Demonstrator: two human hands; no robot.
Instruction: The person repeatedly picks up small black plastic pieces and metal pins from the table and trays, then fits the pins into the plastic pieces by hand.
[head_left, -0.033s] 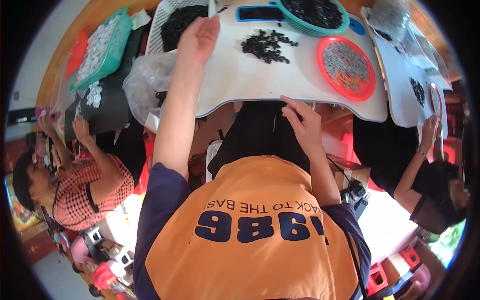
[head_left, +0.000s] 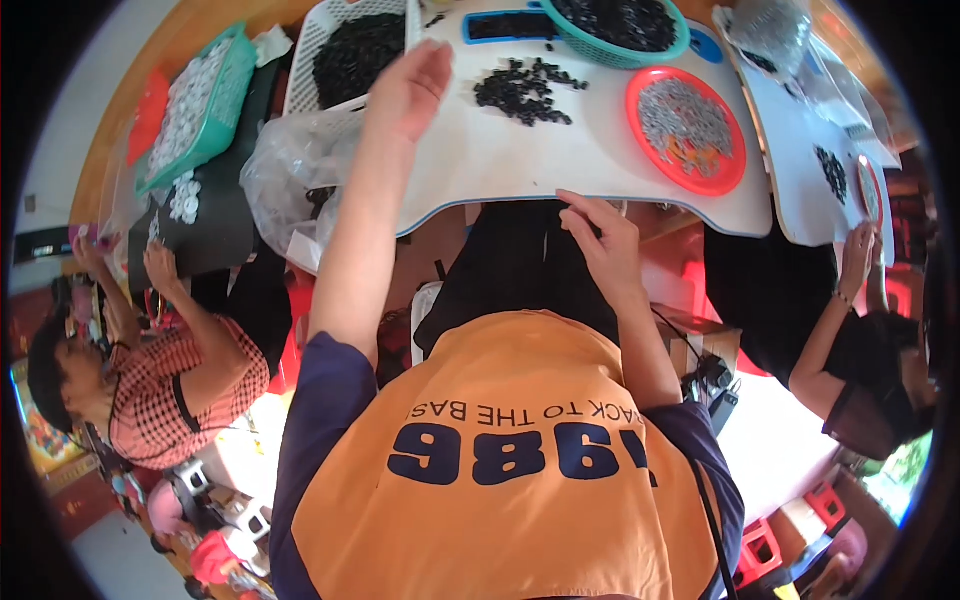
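Observation:
My left hand [head_left: 412, 90] is raised over the white table [head_left: 490, 160], just right of a white basket [head_left: 300, 90] of small black pieces [head_left: 358, 62]. Its fingers are loosely bent, and I see nothing in them. At the table's front edge is my right hand [head_left: 608, 240], with index finger and thumb a little apart and nothing visible between them. A loose pile of black pieces [head_left: 528, 92] lies on the table between and beyond my hands. Farther right stands a red round tray [head_left: 738, 160] of small grey pieces [head_left: 685, 120] with some orange ones.
A green basket [head_left: 600, 52] of black pieces and a blue-edged tray [head_left: 505, 27] stand at the back. A clear plastic bag [head_left: 285, 165] hangs by the left table edge. One person [head_left: 180, 390] works at left beside a green basket [head_left: 215, 130] of white pieces, another [head_left: 850, 370] at right.
My left hand has moved slightly right, away from the white basket, and its fingers are more bent. My right hand has stayed almost in place. The whole view has shifted slightly.

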